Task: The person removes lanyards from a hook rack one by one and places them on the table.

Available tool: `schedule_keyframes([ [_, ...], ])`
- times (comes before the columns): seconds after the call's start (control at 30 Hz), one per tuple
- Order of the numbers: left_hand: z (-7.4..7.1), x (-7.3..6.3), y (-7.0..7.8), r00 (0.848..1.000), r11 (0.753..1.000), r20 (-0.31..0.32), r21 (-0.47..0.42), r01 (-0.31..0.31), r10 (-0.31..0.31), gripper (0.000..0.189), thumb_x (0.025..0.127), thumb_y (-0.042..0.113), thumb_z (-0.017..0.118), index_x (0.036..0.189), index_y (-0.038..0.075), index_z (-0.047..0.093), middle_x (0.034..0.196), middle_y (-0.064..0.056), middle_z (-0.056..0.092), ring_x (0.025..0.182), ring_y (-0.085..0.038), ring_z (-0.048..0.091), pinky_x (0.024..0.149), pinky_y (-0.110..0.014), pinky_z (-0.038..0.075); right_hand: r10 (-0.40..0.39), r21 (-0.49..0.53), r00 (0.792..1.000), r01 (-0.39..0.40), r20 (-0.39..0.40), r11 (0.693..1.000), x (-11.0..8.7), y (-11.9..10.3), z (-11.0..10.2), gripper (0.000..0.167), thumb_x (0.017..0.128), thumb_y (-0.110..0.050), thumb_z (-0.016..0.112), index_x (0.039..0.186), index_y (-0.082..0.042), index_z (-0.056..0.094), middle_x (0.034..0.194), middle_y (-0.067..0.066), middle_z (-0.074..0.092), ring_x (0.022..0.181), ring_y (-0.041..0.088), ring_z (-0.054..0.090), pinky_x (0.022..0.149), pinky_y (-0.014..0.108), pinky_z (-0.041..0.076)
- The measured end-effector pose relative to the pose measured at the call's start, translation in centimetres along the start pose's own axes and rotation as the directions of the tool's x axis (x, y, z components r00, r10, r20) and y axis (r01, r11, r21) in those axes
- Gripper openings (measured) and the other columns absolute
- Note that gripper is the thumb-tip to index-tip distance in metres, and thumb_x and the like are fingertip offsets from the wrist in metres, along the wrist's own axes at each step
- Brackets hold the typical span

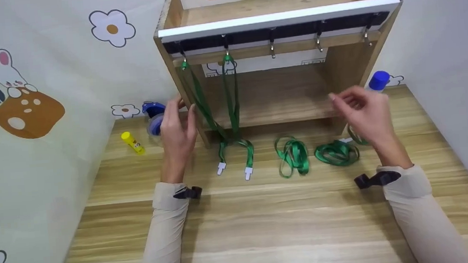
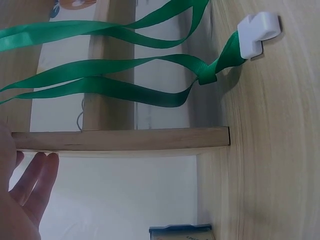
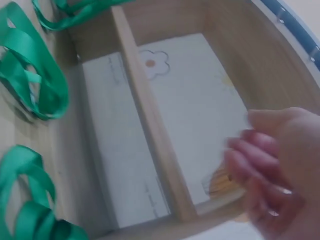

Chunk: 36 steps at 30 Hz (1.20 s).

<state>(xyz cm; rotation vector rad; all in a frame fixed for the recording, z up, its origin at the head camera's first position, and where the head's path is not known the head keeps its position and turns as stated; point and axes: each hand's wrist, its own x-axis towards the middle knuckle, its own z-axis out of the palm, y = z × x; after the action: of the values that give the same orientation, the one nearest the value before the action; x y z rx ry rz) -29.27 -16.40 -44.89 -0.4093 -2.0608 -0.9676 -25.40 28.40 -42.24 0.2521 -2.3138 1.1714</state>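
Note:
A wooden rack [image 1: 273, 97] stands on the table with a row of hooks along its front top edge. Green lanyards [image 1: 231, 98] hang from the two leftmost hooks, their white clips [image 1: 248, 173] reaching the tabletop. My left hand [image 1: 175, 125] holds the rack's left side panel [image 2: 125, 140], fingers against its outer face and thumb at the front edge. In front of the rack's right side, my right hand [image 1: 368, 114] is raised with loosely bent fingers and nothing in them. Below lie a coiled lanyard [image 1: 293, 156] and another coil [image 1: 338, 153]; more green ribbon is partly hidden behind the right hand.
A yellow glue stick [image 1: 133, 143] lies left of the rack, beside a blue tape dispenser [image 1: 154, 119] partly hidden by the left hand. A blue-capped bottle or tube [image 1: 379, 80] stands behind the right hand. Patterned sheeting [image 1: 74, 169] surrounds the wood-grain table [image 1: 266, 229].

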Motion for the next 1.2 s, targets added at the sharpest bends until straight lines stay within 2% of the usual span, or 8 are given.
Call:
schedule_keyframes([
  [0.17,-0.4,0.3,0.2,0.999,0.999,0.023,-0.03,0.033,-0.032,0.035,0.111,0.027,0.063,0.137,0.003,0.065,0.129,-0.014,0.073,0.121,-0.023,0.073,0.103,-0.037,0.064,0.062,0.059,0.959,-0.047,-0.278,0.997,0.3,-0.5,-0.7,0.032,0.095,-0.021,0.086,0.099,0.005,0.067,0.085,-0.011,0.063,0.075,0.003,0.058,0.065,0.012,0.049],
  [0.27,-0.8,0.5,0.6,0.994,0.987,0.042,-0.121,0.105,-0.101,0.036,0.109,0.028,0.067,0.137,0.006,0.067,0.132,-0.009,0.074,0.12,-0.02,0.074,0.096,-0.032,0.066,0.122,0.102,0.941,-0.094,-0.316,0.99,0.2,-0.8,-0.8,0.035,0.095,-0.021,0.085,0.108,0.003,0.063,0.092,-0.011,0.061,0.084,0.007,0.062,0.072,0.014,0.054],
  [0.47,-1.5,0.9,1.2,0.98,0.944,0.048,-0.262,0.201,-0.195,0.036,0.102,0.015,0.077,0.135,0.003,0.069,0.134,-0.011,0.075,0.116,-0.025,0.077,0.084,-0.023,0.066,0.156,0.161,0.937,-0.11,-0.313,0.981,0.0,-0.5,-0.6,0.035,0.095,-0.019,0.085,0.121,-0.006,0.064,0.106,-0.015,0.062,0.101,0.007,0.07,0.089,0.015,0.06],
  [0.67,-2.1,1.5,3.1,0.973,0.958,-0.116,-0.231,0.171,-0.202,0.033,0.102,0.014,0.077,0.13,0.0,0.068,0.12,-0.012,0.076,0.107,-0.022,0.075,0.084,-0.03,0.068,0.172,0.142,0.934,-0.133,-0.313,0.981,0.2,0.1,-0.5,0.038,0.096,-0.023,0.085,0.126,-0.01,0.066,0.11,-0.017,0.066,0.106,0.006,0.071,0.092,0.015,0.06],
  [0.83,-2.0,1.7,5.8,0.974,0.987,-0.218,-0.161,0.021,-0.056,0.028,0.101,0.02,0.078,0.122,0.002,0.071,0.107,-0.009,0.076,0.1,-0.016,0.072,0.084,-0.032,0.067,0.17,0.133,0.932,-0.133,-0.32,0.982,0.3,0.8,-0.4,0.036,0.095,-0.021,0.085,0.122,-0.003,0.068,0.108,-0.018,0.067,0.105,0.006,0.07,0.09,0.014,0.061],
  [0.97,-1.0,1.2,7.8,0.991,0.98,-0.12,-0.183,-0.076,0.054,0.03,0.102,0.02,0.077,0.126,0.002,0.072,0.111,-0.011,0.077,0.099,-0.019,0.075,0.084,-0.028,0.066,0.167,0.114,0.932,-0.137,-0.321,0.984,0.3,1.4,-0.4,0.035,0.096,-0.022,0.085,0.119,-0.001,0.069,0.106,-0.019,0.066,0.104,0.005,0.07,0.089,0.013,0.06],
  [1.07,0.0,0.6,8.8,0.999,0.978,-0.001,-0.201,-0.051,0.052,0.036,0.102,0.021,0.078,0.131,0.002,0.071,0.113,-0.012,0.077,0.097,-0.019,0.077,0.084,-0.024,0.066,0.172,0.115,0.932,-0.141,-0.32,0.983,0.4,1.6,-0.2,0.035,0.096,-0.023,0.085,0.118,-0.001,0.07,0.106,-0.019,0.067,0.105,0.005,0.07,0.089,0.013,0.06],
  [1.2,1.3,-0.1,9.3,0.991,0.984,0.131,-0.174,0.025,-0.002,0.042,0.1,0.023,0.081,0.133,0.0,0.071,0.112,-0.014,0.078,0.096,-0.018,0.079,0.084,-0.023,0.066,0.171,0.128,0.927,-0.135,-0.334,0.982,0.3,1.5,-0.1,0.035,0.095,-0.022,0.085,0.116,0.001,0.07,0.104,-0.019,0.067,0.103,0.007,0.071,0.088,0.013,0.06],
])
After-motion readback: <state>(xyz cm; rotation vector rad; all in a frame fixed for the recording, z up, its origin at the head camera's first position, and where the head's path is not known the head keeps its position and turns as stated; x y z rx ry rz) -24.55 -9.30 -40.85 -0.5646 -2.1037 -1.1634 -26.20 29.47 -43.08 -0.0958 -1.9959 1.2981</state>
